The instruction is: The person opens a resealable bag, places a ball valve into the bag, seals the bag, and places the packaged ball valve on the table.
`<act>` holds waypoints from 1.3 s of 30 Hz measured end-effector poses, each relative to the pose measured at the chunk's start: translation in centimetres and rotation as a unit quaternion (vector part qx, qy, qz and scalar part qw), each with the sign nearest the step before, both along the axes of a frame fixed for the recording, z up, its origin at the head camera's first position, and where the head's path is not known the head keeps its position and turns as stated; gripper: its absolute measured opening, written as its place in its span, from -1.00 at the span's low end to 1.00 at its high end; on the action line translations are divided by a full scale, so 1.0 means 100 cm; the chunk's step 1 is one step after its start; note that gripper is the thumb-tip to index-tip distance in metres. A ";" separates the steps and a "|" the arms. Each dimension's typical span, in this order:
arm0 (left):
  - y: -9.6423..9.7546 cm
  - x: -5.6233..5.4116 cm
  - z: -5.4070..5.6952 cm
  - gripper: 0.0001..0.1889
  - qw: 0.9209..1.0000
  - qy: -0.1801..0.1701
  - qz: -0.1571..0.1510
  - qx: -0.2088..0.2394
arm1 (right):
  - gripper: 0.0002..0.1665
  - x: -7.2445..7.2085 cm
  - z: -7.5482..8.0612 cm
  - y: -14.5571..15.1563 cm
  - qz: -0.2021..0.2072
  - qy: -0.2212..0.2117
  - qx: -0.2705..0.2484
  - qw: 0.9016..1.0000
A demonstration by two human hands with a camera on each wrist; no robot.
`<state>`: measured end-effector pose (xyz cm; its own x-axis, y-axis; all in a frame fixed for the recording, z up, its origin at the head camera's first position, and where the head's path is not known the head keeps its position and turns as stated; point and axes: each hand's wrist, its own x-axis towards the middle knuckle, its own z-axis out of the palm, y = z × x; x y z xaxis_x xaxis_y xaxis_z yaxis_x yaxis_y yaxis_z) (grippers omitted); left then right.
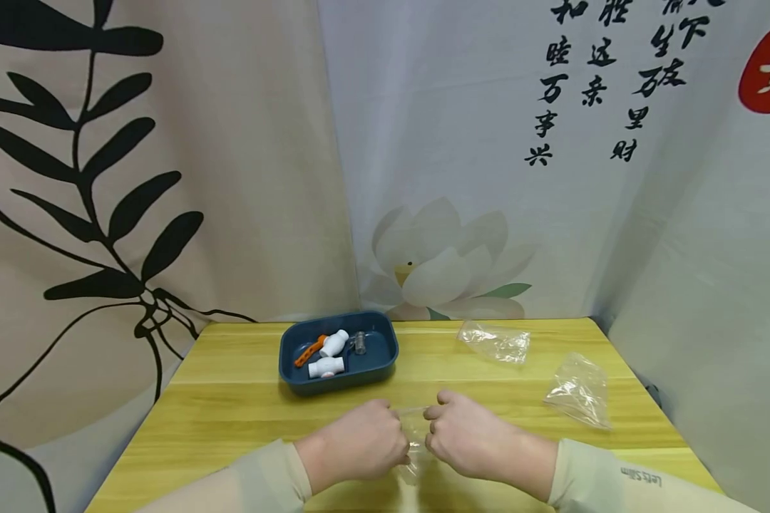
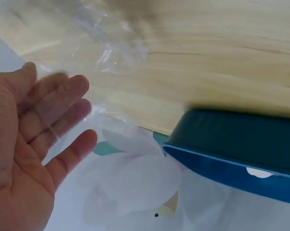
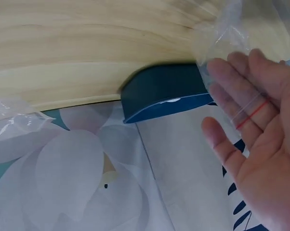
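A clear plastic zip bag (image 1: pixel 414 436) is stretched between my two hands above the near middle of the table. My left hand (image 1: pixel 361 440) pinches its left side, and my right hand (image 1: pixel 465 436) pinches the right side. Part of the film (image 2: pixel 106 55) spreads beyond the left fingertips in the left wrist view. In the right wrist view, the bag's red zip line (image 3: pixel 252 115) crosses the fingers of the right hand. The bag looks flat, with nothing visible inside.
Beyond the left hand stands a dark blue tray (image 1: pixel 340 385). It holds two white pipe fittings (image 1: pixel 326 368), an orange handle (image 1: pixel 309 352) and a small grey cylinder (image 1: pixel 359 343). Two more clear bags, one farther back (image 1: pixel 495 343) and another nearer (image 1: pixel 579 392), lie on the table's right side.
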<state>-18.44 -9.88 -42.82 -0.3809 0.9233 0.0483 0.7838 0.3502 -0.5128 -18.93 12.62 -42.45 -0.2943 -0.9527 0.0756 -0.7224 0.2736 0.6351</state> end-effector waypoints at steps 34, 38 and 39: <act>-0.014 -0.013 -0.005 -0.73 0.998 0.009 -0.059 0.017 | -0.67 -0.012 -0.006 0.014 0.075 -0.052 -0.068 0.994; -0.013 -0.013 -0.006 -0.73 0.998 -0.002 -0.062 0.027 | -0.66 -0.010 -0.005 0.014 0.040 -0.107 -0.070 0.991; -0.012 -0.013 -0.006 -0.73 0.998 -0.004 -0.063 0.029 | -0.66 -0.009 -0.004 0.014 0.028 -0.129 -0.076 0.988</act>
<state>-19.78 -11.09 -43.42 -0.2624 0.9597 0.1010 0.8278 0.2776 -0.4875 -19.86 14.00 -42.84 -0.2700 -0.9515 0.1477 -0.8715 0.3067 0.3827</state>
